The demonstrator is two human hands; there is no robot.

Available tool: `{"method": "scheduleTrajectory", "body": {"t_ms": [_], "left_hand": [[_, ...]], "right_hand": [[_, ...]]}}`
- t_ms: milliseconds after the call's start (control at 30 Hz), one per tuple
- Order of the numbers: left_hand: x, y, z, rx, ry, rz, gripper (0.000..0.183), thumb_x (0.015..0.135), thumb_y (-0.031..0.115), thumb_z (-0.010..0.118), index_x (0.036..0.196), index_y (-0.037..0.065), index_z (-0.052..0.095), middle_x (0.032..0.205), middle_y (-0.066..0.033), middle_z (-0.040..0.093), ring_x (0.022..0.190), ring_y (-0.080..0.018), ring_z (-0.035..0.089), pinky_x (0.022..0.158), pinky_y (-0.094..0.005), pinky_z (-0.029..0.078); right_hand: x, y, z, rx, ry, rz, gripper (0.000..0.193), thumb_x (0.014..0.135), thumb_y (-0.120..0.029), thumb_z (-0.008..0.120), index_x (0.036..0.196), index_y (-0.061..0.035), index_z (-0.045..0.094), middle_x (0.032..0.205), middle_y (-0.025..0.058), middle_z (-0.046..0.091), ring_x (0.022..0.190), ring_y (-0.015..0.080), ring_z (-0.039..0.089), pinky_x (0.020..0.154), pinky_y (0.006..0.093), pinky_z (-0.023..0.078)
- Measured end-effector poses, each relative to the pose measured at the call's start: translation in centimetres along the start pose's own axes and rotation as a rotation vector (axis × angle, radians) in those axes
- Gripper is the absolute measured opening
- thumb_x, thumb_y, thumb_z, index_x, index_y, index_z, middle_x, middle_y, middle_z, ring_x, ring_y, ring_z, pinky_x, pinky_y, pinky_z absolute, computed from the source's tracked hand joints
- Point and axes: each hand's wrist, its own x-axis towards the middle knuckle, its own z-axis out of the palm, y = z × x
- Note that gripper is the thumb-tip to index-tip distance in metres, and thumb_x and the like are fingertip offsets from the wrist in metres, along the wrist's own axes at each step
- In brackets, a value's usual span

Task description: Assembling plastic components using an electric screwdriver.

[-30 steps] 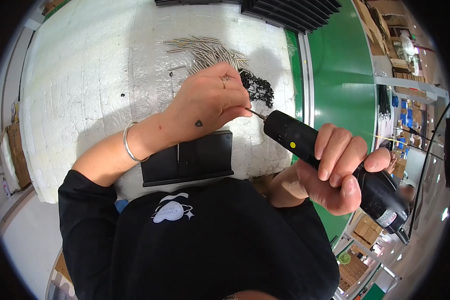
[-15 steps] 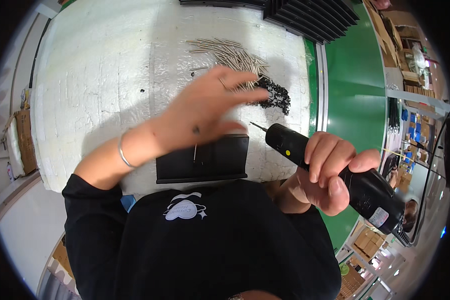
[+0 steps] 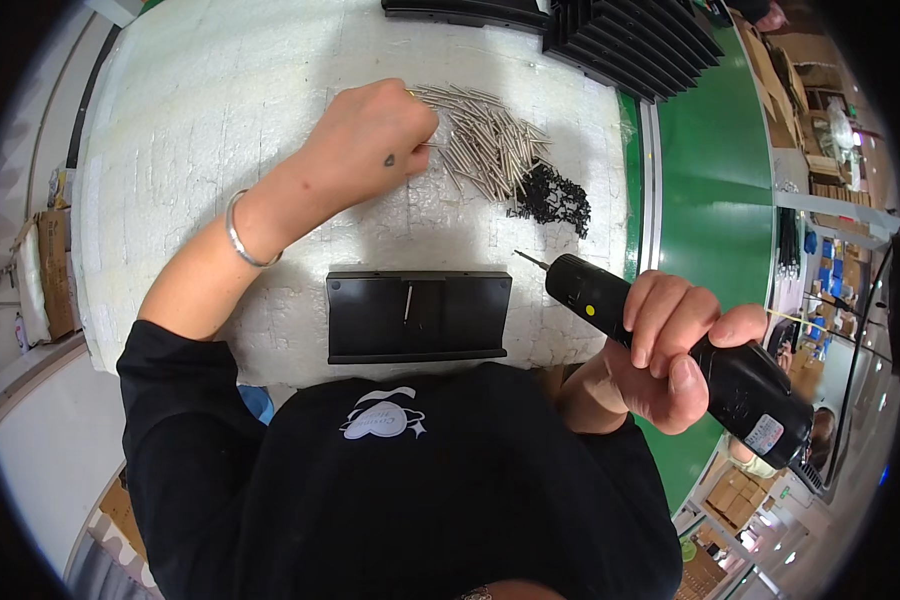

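My left hand (image 3: 370,140), with a bracelet on its wrist, is over the left edge of a pile of thin silvery metal rods (image 3: 490,145). Its fingers are curled down out of sight behind the back of the hand, so what they hold is hidden. In my right hand (image 3: 670,340) is a black electric screwdriver (image 3: 590,295), its bit pointing up and left over the table. A heap of small black screws (image 3: 555,197) touches the rods. Close to my body lies a black tray-like panel (image 3: 370,315) with one rod (image 3: 409,303) and tiny bits on it.
The table has a whitish, film-covered padded top (image 3: 200,130). Stacked black ribbed parts (image 3: 630,45) stand at the far right, beside another black piece (image 3: 470,10). A green surface (image 3: 710,190) runs along the right behind a metal rail (image 3: 648,180).
My left hand has gone from above the panel, fingers spread, to the rods' left edge, fingers now curled. The panel shows fully. My right hand keeps the screwdriver almost still.
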Motion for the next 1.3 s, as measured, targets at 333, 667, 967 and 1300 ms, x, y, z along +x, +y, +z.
{"method": "scheduleTrajectory", "body": {"t_ms": [333, 667, 967, 1300], "left_hand": [[-7.7, 5.9, -2.1, -0.771, 0.023, -0.212, 0.015, 0.072, 0.001, 0.071, 0.086, 0.005, 0.067, 0.073, -0.0073, 0.065, 0.065, -0.0214, 0.065, 0.059, -0.0298, 0.053], [-10.1, 7.1, -0.1, -0.55, 0.205, -0.095, 0.024, 0.062, -0.003, 0.077, 0.083, 0.005, 0.07, 0.079, -0.0033, 0.062, 0.075, -0.0226, 0.056, 0.063, -0.0317, 0.047], [-10.0, 7.2, 0.1, -0.597, 0.21, -0.139, 0.022, 0.062, -0.005, 0.077, 0.081, 0.005, 0.069, 0.077, -0.0038, 0.062, 0.073, -0.0223, 0.056, 0.062, -0.0314, 0.046], [-10.2, 7.3, 0.5, -0.574, 0.237, -0.11, 0.023, 0.062, -0.004, 0.076, 0.08, 0.006, 0.068, 0.077, -0.0036, 0.062, 0.072, -0.0225, 0.057, 0.06, -0.0312, 0.047]], "right_hand": [[-0.2, 0.3, 1.7, -0.032, -0.134, 0.049, 0.03, 0.077, -0.011, 0.062, 0.102, -0.0145, 0.046, 0.058, -0.0076, 0.051, 0.048, 0.0052, 0.05, 0.046, 0.0176, 0.038], [-1.0, 0.5, 3.5, -0.055, -0.236, 0.161, 0.035, 0.076, -0.007, 0.07, 0.098, -0.0158, 0.045, 0.06, -0.0048, 0.054, 0.046, 0.0091, 0.051, 0.046, 0.0237, 0.044], [-1.1, 1.4, 3.8, -0.043, -0.25, 0.146, 0.035, 0.076, -0.006, 0.068, 0.1, -0.0151, 0.044, 0.06, -0.0038, 0.053, 0.046, 0.0097, 0.051, 0.046, 0.0251, 0.044], [-0.3, 2.3, 4.1, -0.029, -0.366, 0.149, 0.034, 0.075, -0.004, 0.066, 0.095, -0.0131, 0.041, 0.062, -0.0011, 0.054, 0.047, 0.0116, 0.052, 0.047, 0.0276, 0.046]]}}
